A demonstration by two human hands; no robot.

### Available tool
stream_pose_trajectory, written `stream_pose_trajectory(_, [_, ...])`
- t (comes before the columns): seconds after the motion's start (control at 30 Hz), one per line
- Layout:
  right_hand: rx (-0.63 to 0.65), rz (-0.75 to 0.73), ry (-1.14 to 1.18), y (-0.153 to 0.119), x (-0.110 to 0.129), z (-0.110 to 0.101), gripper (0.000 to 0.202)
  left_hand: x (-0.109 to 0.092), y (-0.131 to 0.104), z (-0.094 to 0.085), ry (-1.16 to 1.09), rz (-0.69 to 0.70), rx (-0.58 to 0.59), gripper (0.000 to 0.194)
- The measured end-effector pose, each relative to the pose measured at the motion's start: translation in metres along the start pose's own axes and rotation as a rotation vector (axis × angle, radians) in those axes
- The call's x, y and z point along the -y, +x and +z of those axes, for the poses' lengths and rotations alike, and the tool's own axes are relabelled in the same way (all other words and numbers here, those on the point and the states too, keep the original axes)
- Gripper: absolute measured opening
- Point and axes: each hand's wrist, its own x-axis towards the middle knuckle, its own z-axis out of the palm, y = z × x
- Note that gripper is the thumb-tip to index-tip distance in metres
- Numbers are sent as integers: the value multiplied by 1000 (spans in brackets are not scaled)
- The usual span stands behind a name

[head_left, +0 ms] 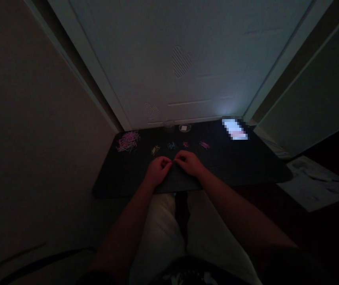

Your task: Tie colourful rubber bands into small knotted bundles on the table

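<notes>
My left hand point(158, 170) and my right hand point(190, 163) meet near the front middle of the dark table, fingertips pinched and almost touching. Anything between them is too small and dim to make out. Just beyond lie small separate heaps of thin strands: a yellowish heap point(155, 150), a blue heap point(171, 145), a red-pink heap point(185, 145) and a purple-pink heap point(204, 145). At the far left sits a much larger mixed pink and purple pile point(128, 141) of similar pieces.
The black table point(246, 166) stands against a pale panel point(145, 51) with raised hearts. Along its back edge are a faint clear container point(169, 126) and a round clear dish point(189, 128) bearing a white square. A bright pixelated screen point(235, 129) lies back right; papers point(314, 182) lie below right.
</notes>
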Motion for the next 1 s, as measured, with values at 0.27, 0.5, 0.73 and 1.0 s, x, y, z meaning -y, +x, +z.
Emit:
stream_pose_trajectory(0.27, [-239,131,30,2,0,0,10,1,-1,0,-37,26,62,18])
stream_pose_trajectory(0.5, [-336,220,39,6,-1,-2,11,-2,-3,-2,-39,26,71,17])
stream_pose_trajectory(0.73, [-392,274,121,6,-2,-7,12,-2,-5,-3,-13,31,95,20])
stream_pose_trajectory(1.0, [-384,227,138,4,-4,-2,12,-2,-4,-2,-34,9,86,20])
